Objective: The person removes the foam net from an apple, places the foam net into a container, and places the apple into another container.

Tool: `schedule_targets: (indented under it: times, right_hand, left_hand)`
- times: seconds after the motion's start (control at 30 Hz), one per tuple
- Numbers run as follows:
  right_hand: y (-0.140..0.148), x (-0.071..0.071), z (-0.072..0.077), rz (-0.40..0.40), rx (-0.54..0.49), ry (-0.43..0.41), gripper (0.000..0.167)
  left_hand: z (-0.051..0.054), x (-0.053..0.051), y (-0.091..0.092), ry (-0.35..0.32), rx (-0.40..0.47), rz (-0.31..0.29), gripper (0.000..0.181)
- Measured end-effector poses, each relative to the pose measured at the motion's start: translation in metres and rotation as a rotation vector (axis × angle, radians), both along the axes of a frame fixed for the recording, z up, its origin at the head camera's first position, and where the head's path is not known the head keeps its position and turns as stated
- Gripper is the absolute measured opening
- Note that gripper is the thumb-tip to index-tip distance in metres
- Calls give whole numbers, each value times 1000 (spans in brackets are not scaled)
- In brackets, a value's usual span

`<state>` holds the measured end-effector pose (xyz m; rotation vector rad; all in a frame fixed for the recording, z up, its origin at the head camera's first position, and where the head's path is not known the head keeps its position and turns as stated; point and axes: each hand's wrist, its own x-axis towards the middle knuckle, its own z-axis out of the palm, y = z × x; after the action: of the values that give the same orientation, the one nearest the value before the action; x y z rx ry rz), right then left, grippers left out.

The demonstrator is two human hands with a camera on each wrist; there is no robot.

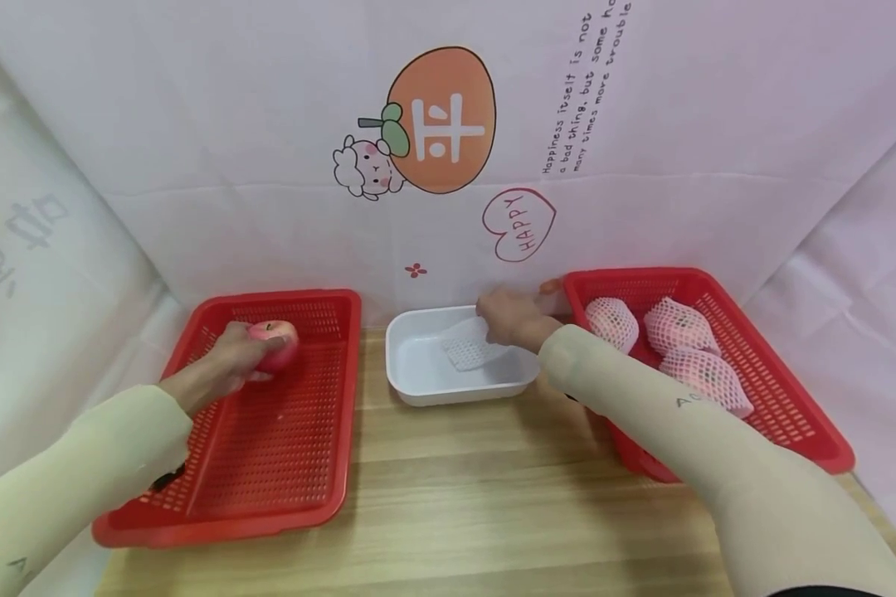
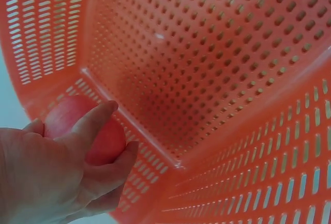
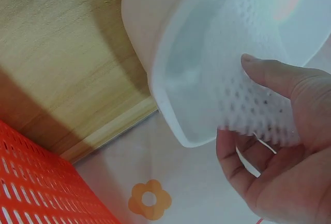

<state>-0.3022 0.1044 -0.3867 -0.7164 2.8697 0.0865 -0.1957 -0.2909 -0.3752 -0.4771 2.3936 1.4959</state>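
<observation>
In the left red basket my left hand [image 1: 237, 355] grips a red apple [image 1: 280, 342], fingers and thumb round its sides. The left wrist view shows this apple [image 2: 77, 115] against the basket's slotted wall. My right hand [image 1: 511, 317] is over the right end of a white tray [image 1: 418, 396]. It holds a white foam fruit net [image 1: 466, 352], whose free end hangs into the tray. The right wrist view shows the net [image 3: 243, 100] between the thumb and the curled fingers.
Left of the tray stands the left red basket [image 1: 347, 398]. On the right, another red basket [image 1: 806, 444] holds several fruits in foam nets [image 1: 705, 377]. All stand on a wooden table [image 1: 448, 481], with a printed white cloth [image 1: 269, 166] behind.
</observation>
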Motion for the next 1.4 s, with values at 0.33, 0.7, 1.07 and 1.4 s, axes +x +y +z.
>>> schedule_targets:
  times: [0.33, 0.7, 1.07, 1.4]
  right_hand:
    - [-1, 2, 0, -37, 63, 45, 38]
    - [1, 3, 5, -58, 75, 50, 44]
    - [-5, 1, 19, -54, 41, 80, 31]
    - [1, 6, 19, -39, 32, 79, 29]
  left_hand:
    - [-16, -12, -7, -121, -89, 116, 82]
    - [-24, -20, -6, -134, -133, 106, 92]
    - [-26, -21, -15, -119, -236, 52, 87]
    - [-25, -14, -17, 5, -344, -19, 79]
